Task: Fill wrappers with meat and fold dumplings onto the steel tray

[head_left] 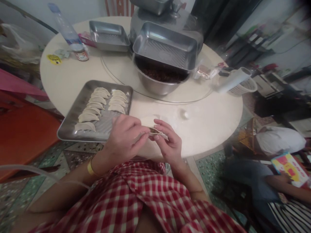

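Observation:
Both hands meet over the near edge of a round white table (73, 77). My left hand (123, 137) and my right hand (167, 142) pinch the same filled dumpling (155, 131), a pale wrapper folded over dark filling. Fingers of both hands are closed on its seam. Just left of my hands sits a metal tray (73, 121) with several folded dumplings (97, 106) in two rows. A steel bowl (155, 85) of dark filling stands behind, toward the table's middle.
An empty steel pan (167, 45) rests tilted on the bowl; another pan (108, 35) sits at the back. A plastic bottle (64, 27), a small jar (81, 53) and a white basket (243, 85) are on the table. A person sits low at the right (279, 142).

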A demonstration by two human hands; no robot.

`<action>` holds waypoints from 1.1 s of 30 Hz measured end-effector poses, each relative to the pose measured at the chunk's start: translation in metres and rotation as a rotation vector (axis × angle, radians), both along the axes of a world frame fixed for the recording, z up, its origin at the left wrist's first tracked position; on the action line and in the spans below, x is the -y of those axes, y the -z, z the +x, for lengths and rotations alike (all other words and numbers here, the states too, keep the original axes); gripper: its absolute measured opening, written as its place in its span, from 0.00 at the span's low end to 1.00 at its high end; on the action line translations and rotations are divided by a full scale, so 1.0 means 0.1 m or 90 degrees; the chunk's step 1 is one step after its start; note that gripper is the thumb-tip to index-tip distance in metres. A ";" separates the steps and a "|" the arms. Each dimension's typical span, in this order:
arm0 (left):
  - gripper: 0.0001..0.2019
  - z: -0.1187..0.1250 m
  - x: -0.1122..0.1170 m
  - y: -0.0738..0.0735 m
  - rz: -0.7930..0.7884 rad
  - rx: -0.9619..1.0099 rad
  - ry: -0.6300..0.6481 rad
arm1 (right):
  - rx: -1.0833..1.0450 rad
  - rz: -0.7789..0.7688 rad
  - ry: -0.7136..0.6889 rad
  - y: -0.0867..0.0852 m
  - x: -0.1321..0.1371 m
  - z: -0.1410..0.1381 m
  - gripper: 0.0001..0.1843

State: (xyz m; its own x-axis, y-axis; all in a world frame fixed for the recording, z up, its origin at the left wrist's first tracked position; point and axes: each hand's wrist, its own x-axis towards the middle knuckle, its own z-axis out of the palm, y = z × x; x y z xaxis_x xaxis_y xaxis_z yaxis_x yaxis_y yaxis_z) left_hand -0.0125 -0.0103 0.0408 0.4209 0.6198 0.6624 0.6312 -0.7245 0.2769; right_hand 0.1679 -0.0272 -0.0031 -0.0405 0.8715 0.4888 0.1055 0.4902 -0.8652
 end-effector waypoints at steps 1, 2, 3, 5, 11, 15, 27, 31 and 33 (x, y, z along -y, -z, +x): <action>0.03 -0.01 0.00 0.00 -0.001 0.010 -0.003 | -0.012 -0.008 -0.005 0.00 0.00 0.00 0.14; 0.04 -0.02 0.00 -0.01 -0.003 0.024 -0.003 | -0.024 -0.014 -0.009 0.01 0.00 0.00 0.14; 0.04 -0.03 -0.01 -0.01 -0.014 0.038 -0.003 | -0.034 -0.019 -0.012 0.01 0.00 0.00 0.14; 0.05 -0.05 -0.01 -0.02 -0.057 0.061 0.002 | -0.042 -0.024 -0.011 0.01 -0.01 0.01 0.14; 0.05 -0.07 -0.05 -0.02 -0.193 0.143 0.023 | -0.033 -0.007 -0.013 0.00 0.01 0.02 0.15; 0.05 -0.06 -0.08 -0.02 -0.269 0.195 0.028 | -0.027 -0.005 -0.011 0.00 0.02 0.02 0.16; 0.12 -0.04 -0.03 -0.02 -0.137 0.107 0.082 | -0.037 -0.042 -0.018 0.00 0.03 0.02 0.14; 0.17 -0.06 0.01 0.03 -0.031 0.015 0.073 | -0.051 -0.038 -0.028 0.00 0.02 0.02 0.15; 0.18 -0.06 0.02 0.05 0.025 -0.029 0.059 | -0.057 -0.028 -0.030 0.00 0.02 0.02 0.16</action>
State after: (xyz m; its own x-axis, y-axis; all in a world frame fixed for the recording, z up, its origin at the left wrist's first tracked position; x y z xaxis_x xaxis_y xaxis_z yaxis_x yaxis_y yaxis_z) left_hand -0.0183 -0.0121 0.0355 0.5055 0.5512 0.6638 0.5726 -0.7898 0.2197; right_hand 0.1704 -0.0289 -0.0031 -0.0396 0.8905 0.4532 0.0051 0.4537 -0.8911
